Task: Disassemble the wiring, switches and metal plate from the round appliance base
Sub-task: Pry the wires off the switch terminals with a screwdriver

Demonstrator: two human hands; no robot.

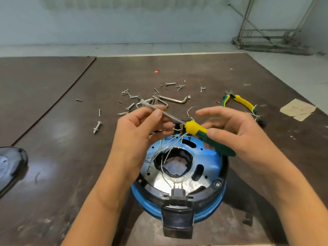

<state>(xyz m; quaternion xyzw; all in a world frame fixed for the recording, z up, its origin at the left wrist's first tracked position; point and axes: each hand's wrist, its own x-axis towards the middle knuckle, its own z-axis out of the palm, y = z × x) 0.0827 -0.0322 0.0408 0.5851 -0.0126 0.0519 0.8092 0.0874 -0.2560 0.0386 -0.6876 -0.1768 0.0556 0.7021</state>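
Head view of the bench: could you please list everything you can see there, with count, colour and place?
round blue appliance base: one, blue with black rim, near table centre
shiny metal plate: one, silver-blue, inside the base
thin wires: several, silvery, rising from the plate's hole
black plastic connector block: one, base's near edge
yellow-and-green-handled screwdriver: one, held above the base
yellow-and-green-handled pliers: one, table, far right
steel hex keys: a bunch, silver, beyond the hands
loose screws and bolts: many, silver, scattered mid-table
dark brown table: one, under everything
wheeled metal rack: one, grey, floor, far right
left hand: fingers pinch the screwdriver's shaft
right hand: thumb and fingers hold its handle
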